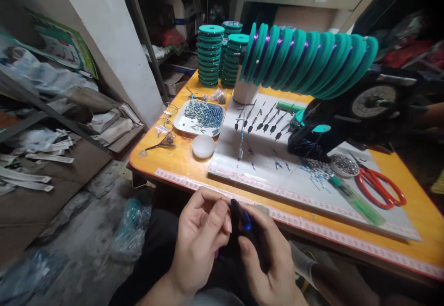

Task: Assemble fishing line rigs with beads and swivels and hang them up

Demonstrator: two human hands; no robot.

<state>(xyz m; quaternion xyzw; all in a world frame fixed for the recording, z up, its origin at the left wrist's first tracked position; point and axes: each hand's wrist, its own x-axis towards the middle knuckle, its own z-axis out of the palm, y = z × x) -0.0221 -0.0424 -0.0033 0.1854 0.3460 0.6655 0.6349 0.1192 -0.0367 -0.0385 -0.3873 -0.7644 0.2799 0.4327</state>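
Note:
My left hand [199, 239] is closed in a pinch in front of the table edge. Whatever lies between its thumb and forefinger is too fine to make out. Beside it, my right hand [272, 255] is curled around a black-and-blue hand tool [245, 223], whose dark tip points towards my left fingertips. The tool's lower part is hidden in the palm. On the white board [225, 160] beyond my hands lies a row of dark fishing sinkers [266, 125] on short lines, with a spring-like metal piece [240, 146] near them.
A tray of small tubes [199, 116] and a round white lid [203, 146] stand at left. Red scissors [378, 188], a dish of metal bits [343, 165] and a green tube [359, 199] lie right. Green spools [305, 61] hang over the board; more spools [210, 56] are stacked behind.

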